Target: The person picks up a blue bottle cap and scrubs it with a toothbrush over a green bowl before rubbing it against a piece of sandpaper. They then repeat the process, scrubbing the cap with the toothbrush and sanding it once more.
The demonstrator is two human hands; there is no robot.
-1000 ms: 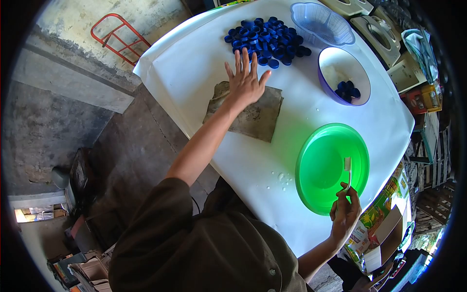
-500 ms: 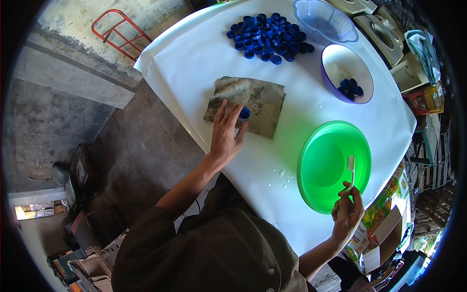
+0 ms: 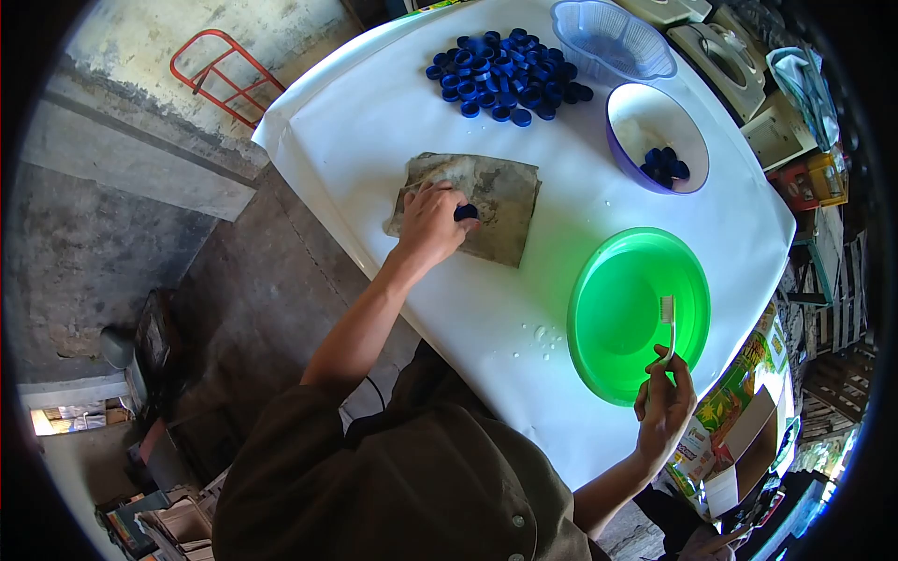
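Note:
My left hand (image 3: 432,224) is closed on a blue bottle cap (image 3: 466,212), its fingers curled and the thumb at the cap's lower side. Both are over a worn grey-brown cloth (image 3: 505,201) spread on the white-covered table. My right hand (image 3: 666,407) grips a white toothbrush (image 3: 670,327) by the handle, bristles up, over the near right rim of a green basin (image 3: 580,323). The basin appears to hold water. A heap of blue bottle caps (image 3: 505,75) lies at the far side of the table.
Several caps lie in a purple bowl with a white inside (image 3: 655,107), right of the cloth. Behind it stands a clear bluish plastic tray (image 3: 613,42). Water drops (image 3: 538,337) dot the table left of the basin. A red metal frame (image 3: 224,75) leans on the wall.
My left hand has gone from spread fingers beside the cap to a curled grip on it. The right hand still holds the toothbrush over the basin. The view has shifted slightly.

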